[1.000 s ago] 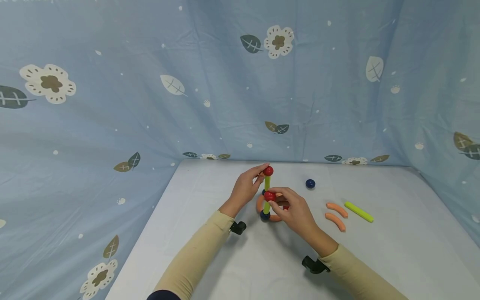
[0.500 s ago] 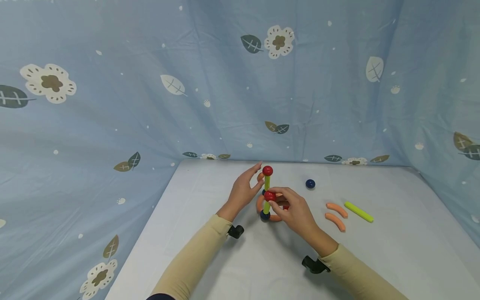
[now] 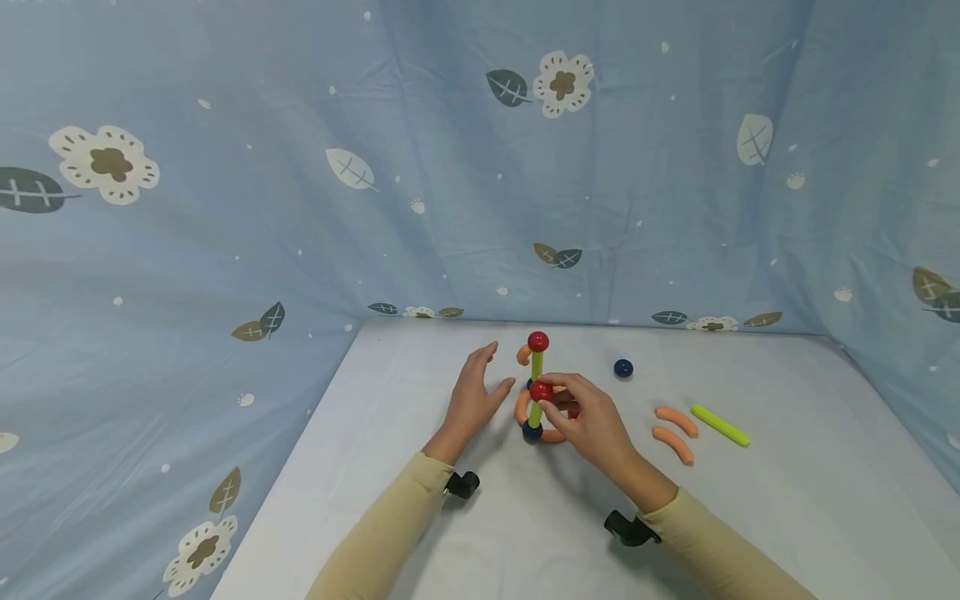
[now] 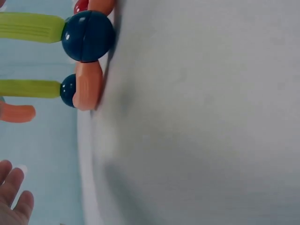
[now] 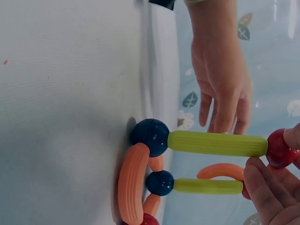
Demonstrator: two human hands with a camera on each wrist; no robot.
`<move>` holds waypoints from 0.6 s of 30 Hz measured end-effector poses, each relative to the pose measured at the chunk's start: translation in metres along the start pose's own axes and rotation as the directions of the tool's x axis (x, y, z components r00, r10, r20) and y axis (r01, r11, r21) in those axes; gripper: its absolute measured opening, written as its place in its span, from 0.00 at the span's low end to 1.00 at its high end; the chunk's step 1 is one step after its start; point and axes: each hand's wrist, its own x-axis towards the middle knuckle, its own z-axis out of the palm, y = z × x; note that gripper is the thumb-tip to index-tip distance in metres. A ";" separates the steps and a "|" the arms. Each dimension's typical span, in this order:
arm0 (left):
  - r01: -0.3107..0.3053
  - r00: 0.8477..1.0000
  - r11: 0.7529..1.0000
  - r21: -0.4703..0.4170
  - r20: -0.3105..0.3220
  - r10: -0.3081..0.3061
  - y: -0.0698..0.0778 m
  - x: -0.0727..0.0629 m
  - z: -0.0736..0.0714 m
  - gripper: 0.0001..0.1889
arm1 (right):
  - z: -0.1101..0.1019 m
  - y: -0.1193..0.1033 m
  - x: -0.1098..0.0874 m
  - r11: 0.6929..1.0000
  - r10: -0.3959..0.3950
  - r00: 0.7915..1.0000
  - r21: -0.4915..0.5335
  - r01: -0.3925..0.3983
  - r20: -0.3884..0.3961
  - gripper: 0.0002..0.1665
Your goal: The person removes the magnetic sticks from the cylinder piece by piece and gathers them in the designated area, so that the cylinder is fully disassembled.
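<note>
My right hand point(image 3: 592, 417) pinches the near red ball point(image 3: 541, 392), which tops an upright green rod point(image 5: 218, 143). That rod rises from a dark blue ball point(image 5: 151, 137) at table level. Behind it a second green rod point(image 3: 537, 364) stands on another blue ball point(image 5: 160, 183) and carries the far red ball point(image 3: 537, 341). A curved orange stick point(image 5: 220, 170) juts from the far rod's top end. Curved orange sticks point(image 5: 132, 183) join the balls low down, with a red ball point(image 5: 149, 219) among them. My left hand point(image 3: 470, 398) is left of the structure, fingers extended, touching nothing.
Right of the structure lie a loose blue ball point(image 3: 623, 368), two curved orange sticks point(image 3: 677, 420) and a green rod point(image 3: 720, 425). The white table point(image 3: 810, 500) meets a blue patterned curtain point(image 3: 450, 208) at its back edge.
My left hand has let go near the far red ball and drawn back to the left and toward me. The right hand has kept its pinch on the near red ball.
</note>
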 end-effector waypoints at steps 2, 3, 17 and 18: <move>0.003 1.000 1.000 0.004 -0.018 -0.003 -0.002 -0.004 0.000 0.34 | 0.000 0.000 0.000 1.000 0.005 1.000 -0.002 -0.005 0.003 0.22; 0.004 1.000 1.000 0.004 -0.026 -0.004 -0.002 -0.007 0.001 0.32 | 0.000 0.000 0.000 1.000 0.007 1.000 -0.002 -0.007 0.004 0.22; -0.043 0.993 0.977 -0.208 0.095 0.064 0.003 -0.032 0.006 0.14 | 0.001 -0.002 0.004 1.000 0.005 1.000 -0.002 -0.005 0.020 0.22; -0.043 0.991 0.971 -0.235 0.113 0.071 0.004 -0.033 0.006 0.14 | 0.001 -0.002 0.004 1.000 0.004 1.000 0.001 -0.004 0.020 0.22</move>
